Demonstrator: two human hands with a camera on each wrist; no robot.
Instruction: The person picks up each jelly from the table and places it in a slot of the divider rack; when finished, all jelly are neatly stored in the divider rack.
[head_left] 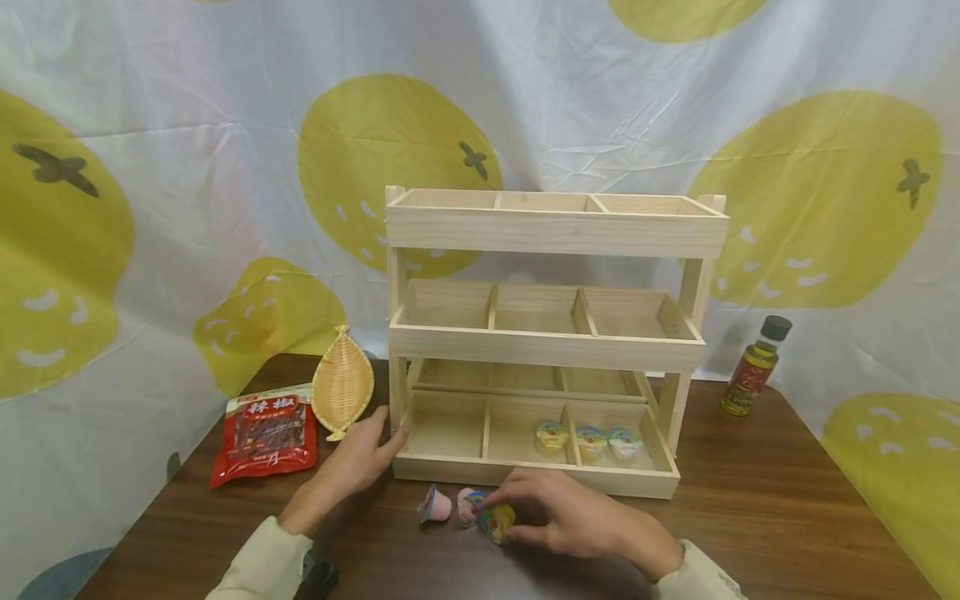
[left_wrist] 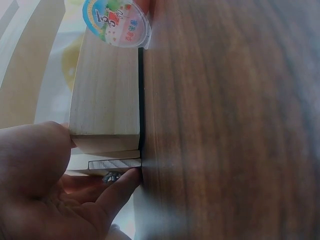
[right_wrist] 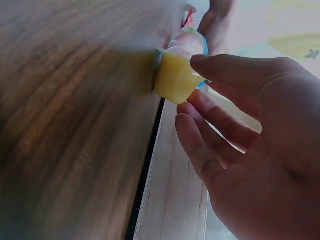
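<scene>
My right hand (head_left: 562, 510) pinches a yellow jelly cup (head_left: 497, 523) by its edge, just in front of the wooden shelf rack (head_left: 536, 477). In the right wrist view the yellow jelly cup (right_wrist: 175, 77) lies between thumb and fingers. Close beside it is a pink jelly cup (head_left: 470, 505); another pink one (head_left: 437, 505) lies on its side to the left. My left hand (head_left: 367, 450) holds the rack's lower left corner, thumb and fingers around the wooden side (left_wrist: 107, 145). On the bottom tier, one jelly cup (head_left: 552, 436) sits in the middle compartment and two (head_left: 607, 443) sit in the right one.
Left of the rack, a red packaged snack bag (head_left: 268, 433) lies beside a leaf-shaped woven basket (head_left: 342, 385). An oil bottle with a dark cap (head_left: 753, 371) stands at the right. A fruit-patterned cloth (head_left: 585, 100) hangs behind the brown table (head_left: 787, 500).
</scene>
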